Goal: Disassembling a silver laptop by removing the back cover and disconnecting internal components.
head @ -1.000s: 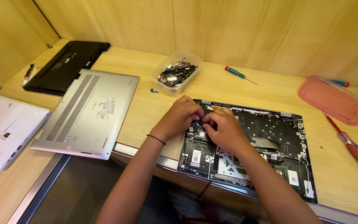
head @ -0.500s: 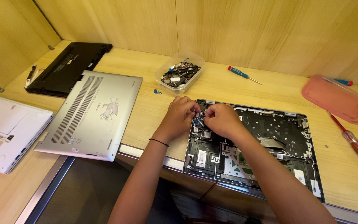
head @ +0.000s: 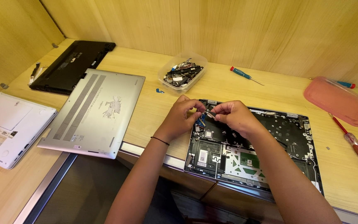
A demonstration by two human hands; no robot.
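A light wooden desk (head: 154,103) sits in a corner of wood-panelled walls (head: 228,29) under warm yellowish light, with a dark floor (head: 88,195) below its metal-edged front.

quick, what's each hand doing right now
Left hand: closed, pinching a small part over the open laptop.
Right hand: closed, pinching the same small part.

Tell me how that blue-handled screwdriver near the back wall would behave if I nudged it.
The blue-handled screwdriver lies flat on the smooth wooden desk; its round handle would probably roll. It looks slim, so likely light and stiff. Nothing beside it would stop it.
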